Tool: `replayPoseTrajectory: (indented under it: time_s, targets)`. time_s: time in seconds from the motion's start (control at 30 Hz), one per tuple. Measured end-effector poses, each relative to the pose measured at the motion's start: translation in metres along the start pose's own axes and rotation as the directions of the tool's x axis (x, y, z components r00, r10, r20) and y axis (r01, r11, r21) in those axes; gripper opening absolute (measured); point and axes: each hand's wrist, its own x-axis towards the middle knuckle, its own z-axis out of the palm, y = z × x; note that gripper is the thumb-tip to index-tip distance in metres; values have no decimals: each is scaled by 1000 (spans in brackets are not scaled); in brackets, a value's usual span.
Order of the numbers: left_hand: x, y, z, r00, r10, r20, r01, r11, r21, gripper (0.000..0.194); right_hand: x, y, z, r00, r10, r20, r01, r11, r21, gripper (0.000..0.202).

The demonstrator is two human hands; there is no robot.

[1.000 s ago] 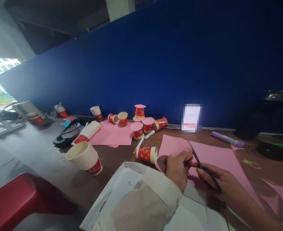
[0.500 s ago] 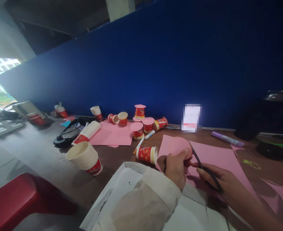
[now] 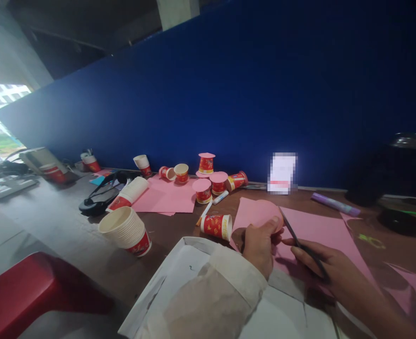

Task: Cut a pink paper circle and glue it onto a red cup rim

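A pink disc (image 3: 270, 210) is pinched by the left hand (image 3: 260, 247), its thumb laid on top and its fingers curled underneath. The scissors (image 3: 292, 230) are gripped by the right hand (image 3: 317, 259), the fingers closed around the handles; the blades are pointed away from the body and brought up just beside the disc's right edge. Whether the paper is being bitten by them cannot be told.

Compared with the earlier views, very little is changed: the scissors and the right hand are shifted slightly to the right, so that the gap between the two hands is a touch wider. The disc is kept almost where it was by the left hand. By this the blades appear to be only adjusted along the rim, and little cutting seems to be added.

The disc is held above a pink sheet (image 3: 321, 230), by which the table (image 3: 168, 230) is partly covered. To the left of the sheet a red cup (image 3: 216, 226) is laid on its side, and farther back cups (image 3: 204, 190) are topped with pink rounds. A cup stack (image 3: 123, 228) is stood well apart to the left. Behind the hands a purple tube (image 3: 335, 204) is seen, and paper scraps (image 3: 411, 280) are scattered at the right.
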Motion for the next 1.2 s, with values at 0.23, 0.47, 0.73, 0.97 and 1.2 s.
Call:
replayPoseTrajectory:
  time_s: [0.23,0.47,0.73,0.97,1.2]
  targets:
    - [2,-1,-1,1000,9,17,-9,1000,4,30,2,2,-2,1000,-23,-13,23,997,-68,33]
    - [0,3,0,1000,-20,9,20,1000,23,27,1,2,-2,1000,3,-19,-5,997,-71,35]
    - [0,5,-1,999,-5,41,4,1000,12,27,3,2,-3,999,-34,-31,32,996,-79,28]
    - [0,7,1,1000,6,10,-6,1000,-16,31,2,1,-5,998,-69,-1,69,991,-115,31]
    - [1,4,0,999,14,-31,-11,996,92,29,4,6,-4,998,-48,29,52,989,-136,32]
